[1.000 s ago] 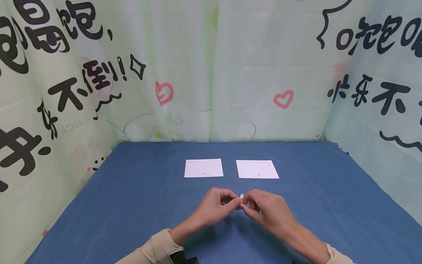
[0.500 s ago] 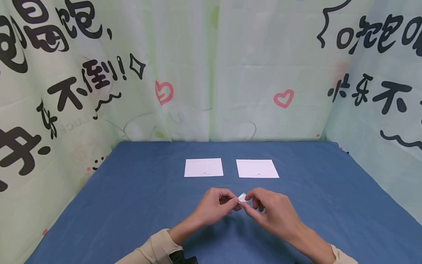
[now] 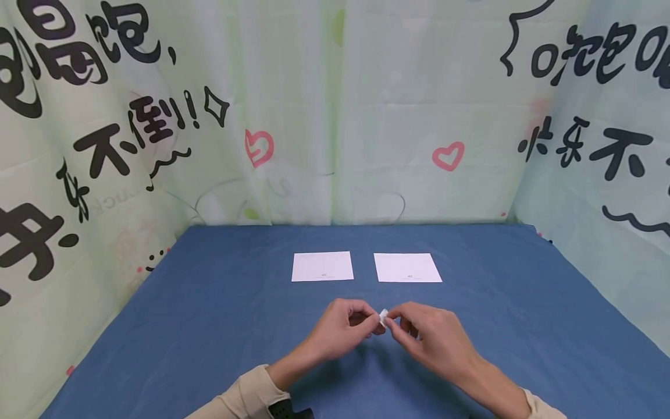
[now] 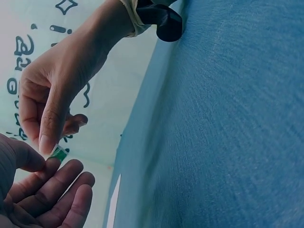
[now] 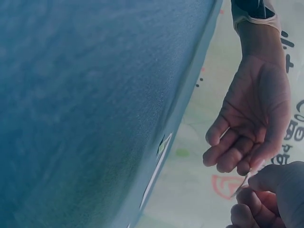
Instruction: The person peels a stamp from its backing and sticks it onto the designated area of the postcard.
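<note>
A small, thin white-and-green piece [image 3: 384, 318] is between the fingertips of both hands, above the blue table. My left hand [image 3: 345, 329] pinches it with thumb and index finger from the left; its other fingers lie curved beneath, as the left wrist view shows. From the right, my right hand [image 3: 431, 334] pinches its other side between thumb and index fingertip. The green face of the piece [image 4: 60, 152] shows in the left wrist view, with a pale edge. Edge-on, the piece [image 5: 242, 184] looks like a thin strip in the right wrist view. Fingertips hide part of it.
Two white cards, a left card [image 3: 322, 266] and a right card [image 3: 407, 267], lie side by side beyond the hands, each with a tiny mark near its front edge. A blue cloth [image 3: 209, 326] covers the table. Printed curtains [image 3: 387, 116] stand behind and at both sides.
Half a second ago my right index finger was lifted off and more of the white piece showed. Now the right fingertips have closed together on it. My left hand stays nearly still.
</note>
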Motion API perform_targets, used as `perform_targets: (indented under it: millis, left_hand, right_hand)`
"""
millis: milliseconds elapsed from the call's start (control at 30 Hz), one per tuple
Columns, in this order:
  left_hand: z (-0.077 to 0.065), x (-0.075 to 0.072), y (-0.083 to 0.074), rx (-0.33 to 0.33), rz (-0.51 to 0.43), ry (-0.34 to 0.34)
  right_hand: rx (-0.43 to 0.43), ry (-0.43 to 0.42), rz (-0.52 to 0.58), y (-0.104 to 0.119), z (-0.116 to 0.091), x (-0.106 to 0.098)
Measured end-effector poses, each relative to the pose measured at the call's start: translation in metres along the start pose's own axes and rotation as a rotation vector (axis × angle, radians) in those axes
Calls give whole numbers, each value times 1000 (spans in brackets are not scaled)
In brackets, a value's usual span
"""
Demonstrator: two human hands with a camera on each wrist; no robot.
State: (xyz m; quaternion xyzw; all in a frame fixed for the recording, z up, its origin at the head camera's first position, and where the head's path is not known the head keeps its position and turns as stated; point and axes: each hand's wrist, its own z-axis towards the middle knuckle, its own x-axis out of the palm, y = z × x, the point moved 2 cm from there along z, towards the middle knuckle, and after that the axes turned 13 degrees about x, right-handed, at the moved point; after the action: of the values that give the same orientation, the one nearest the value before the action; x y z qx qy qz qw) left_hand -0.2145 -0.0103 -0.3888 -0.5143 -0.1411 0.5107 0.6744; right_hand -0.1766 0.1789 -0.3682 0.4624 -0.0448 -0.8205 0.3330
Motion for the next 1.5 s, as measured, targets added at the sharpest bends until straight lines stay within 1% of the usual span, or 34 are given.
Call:
perform_targets:
  millis: [367,700,933,1067,1167,1333,1433,1500]
  left_hand:
    - [-1,-2,4,-18,-18,-15]
    - [-4,-7,8,-21,-6,-39]
    - [-5,-8,8,-33,0,-44]
    - [-6,-7,6,-40,-12,-41]
    - [-7,-7,5,-43,-42,-40]
    - [-7,-7,3,-70,-83,-48]
    - [-6,-7,1,-93,-112,-48]
    - [-6,-7,0,-111,-138,-46]
  right_hand:
    - [14,-29,-32,-4,0,-3]
    - [68,-3,-61,-12,-3,-6]
    - [116,45,-62,-9,-3,-6]
    - [123,58,-59,-7,-4,-7]
    - [80,39,-36,-7,-5,-6]
    - [-87,-24,27,-6,-6,-6]
    - [-159,-33,47,-5,-6,-6]
    - [-180,-28,46,-4,-6,-5]
